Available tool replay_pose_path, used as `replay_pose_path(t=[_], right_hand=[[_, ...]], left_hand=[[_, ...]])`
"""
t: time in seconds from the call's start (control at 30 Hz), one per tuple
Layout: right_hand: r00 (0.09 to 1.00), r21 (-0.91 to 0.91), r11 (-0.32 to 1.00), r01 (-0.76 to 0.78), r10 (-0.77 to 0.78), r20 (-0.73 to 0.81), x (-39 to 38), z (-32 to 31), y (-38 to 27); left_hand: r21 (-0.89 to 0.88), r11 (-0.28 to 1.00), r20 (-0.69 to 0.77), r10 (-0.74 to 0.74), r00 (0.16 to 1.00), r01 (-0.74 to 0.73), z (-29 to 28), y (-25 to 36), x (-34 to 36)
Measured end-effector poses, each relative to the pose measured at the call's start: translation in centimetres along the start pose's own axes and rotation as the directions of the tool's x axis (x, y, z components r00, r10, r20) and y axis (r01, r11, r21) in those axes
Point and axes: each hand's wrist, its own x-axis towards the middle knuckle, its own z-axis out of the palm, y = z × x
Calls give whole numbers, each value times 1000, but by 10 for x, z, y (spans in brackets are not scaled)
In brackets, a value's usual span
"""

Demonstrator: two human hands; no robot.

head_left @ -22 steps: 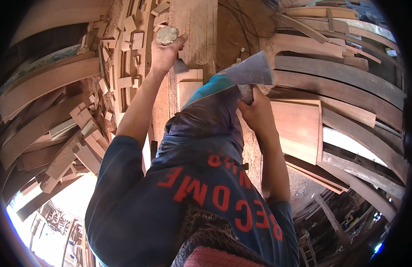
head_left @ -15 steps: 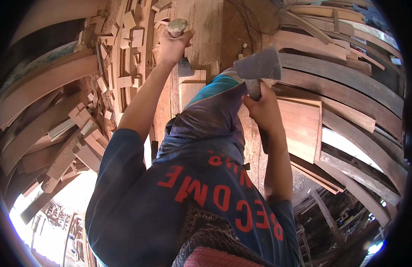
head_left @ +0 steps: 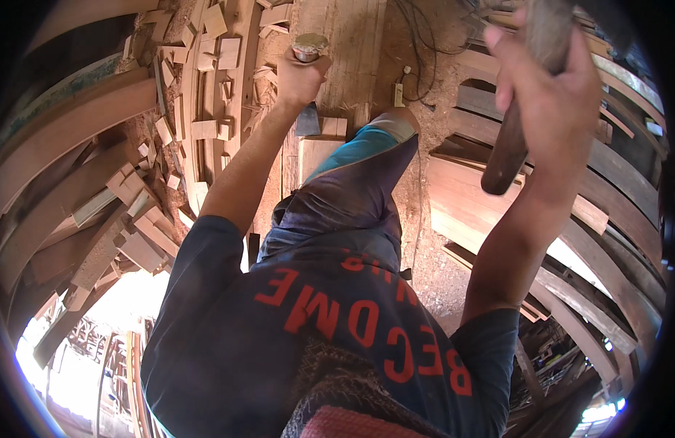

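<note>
head view, looking down my own body: my left hand (head_left: 301,73) is closed around a chisel (head_left: 308,87), whose worn round metal-capped top (head_left: 310,45) shows above my fist and whose dark blade (head_left: 307,120) points down onto a pale wooden workpiece (head_left: 315,157) lying just beside my bent knee (head_left: 396,124). my right hand (head_left: 553,102) is raised high at the upper right, closed in a fist around the dark wooden handle (head_left: 509,146) of a striking tool; its head lies against the frame's rim and i cannot tell its kind. the two hands are well apart. small offcut blocks (head_left: 206,128) lie scattered on the sawdust floor (head_left: 432,241) to my left, long curved planks (head_left: 60,131) are stacked further left, and more planks (head_left: 607,204) lie to my right. my dark shirt (head_left: 315,328) with red lettering fills the lower middle
</note>
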Motion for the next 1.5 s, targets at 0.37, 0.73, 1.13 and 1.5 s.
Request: replay_pose_path(t=[0.37,0.73,1.13,1.5], right_hand=[[818,-179,959,221,-82,569,-20,121,126],[920,-54,980,-192,199,339,24,22,54],[830,-239,965,107,45,555,-21,85,149],[911,-73,968,-240,251,328,8,-17,119]], left_hand=[[-177,984,-54,5,999,-15,-49,-19,-4],[78,997,-18,-23,1000,24,30,-15,-6],[5,990,120,137,983,-139,28,-5,-43],[-185,983,-136,-46,990,21,8,-34,6]])
